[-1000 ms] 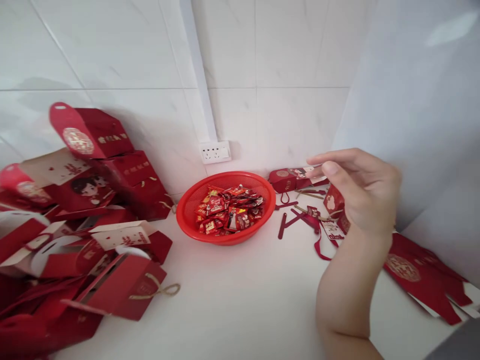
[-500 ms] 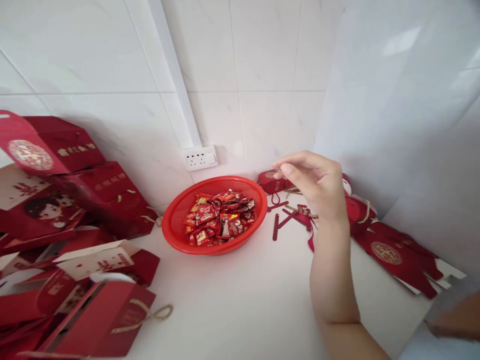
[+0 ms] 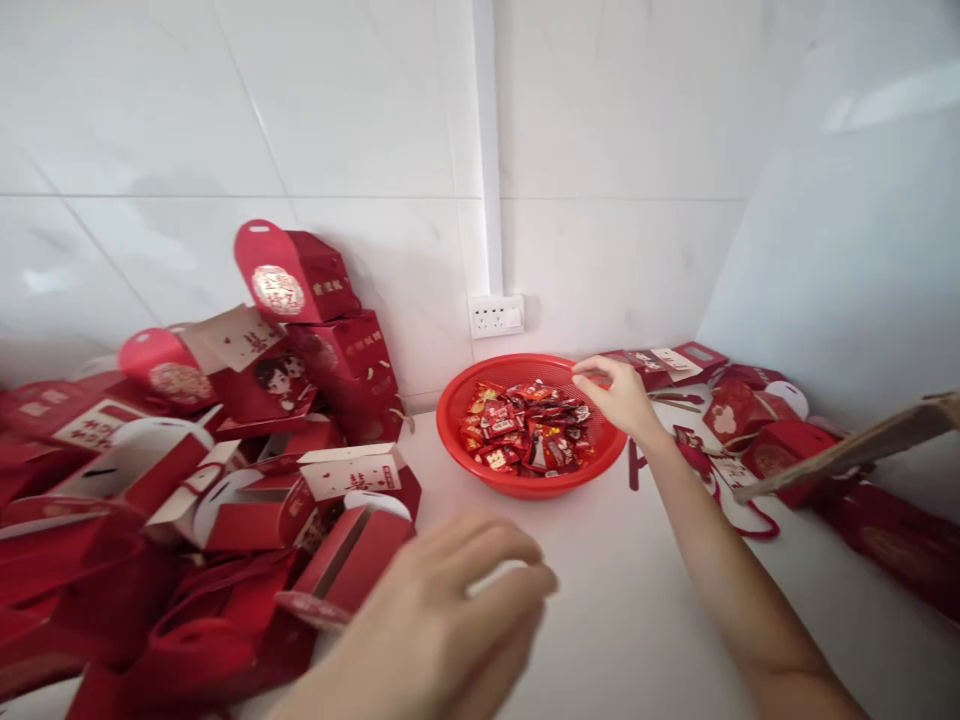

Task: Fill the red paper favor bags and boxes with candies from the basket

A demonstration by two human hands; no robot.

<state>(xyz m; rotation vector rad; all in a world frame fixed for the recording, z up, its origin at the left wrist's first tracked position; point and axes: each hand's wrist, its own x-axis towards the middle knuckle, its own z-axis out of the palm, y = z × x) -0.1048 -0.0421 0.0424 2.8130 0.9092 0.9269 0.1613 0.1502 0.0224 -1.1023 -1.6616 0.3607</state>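
My right hand (image 3: 619, 395) is over the right rim of a red plastic basket (image 3: 455, 440). Its fingers are loosely bent, thumb and forefinger apart, and I see nothing between them. Small red-wrapped packets (image 3: 525, 428) are heaped in the basket. Nearer to me, blurred, my left hand (image 3: 457, 610) hovers over the table with fingers curled and the tips of thumb and forefinger close together. No object shows in it. Beside it on the left stands an opened red gift box (image 3: 356, 560).
Many red gift boxes (image 3: 315, 275) are piled on the left, some stacked against the tiled wall. More red boxes (image 3: 750, 410), cords and tags lie at the right. A brown strip (image 3: 855, 450) juts in from the right edge. A socket (image 3: 496, 316) is on the wall.
The view has turned left, showing more of the box pile. My left hand has come into view at the bottom. My right hand has moved left to the basket's rim.
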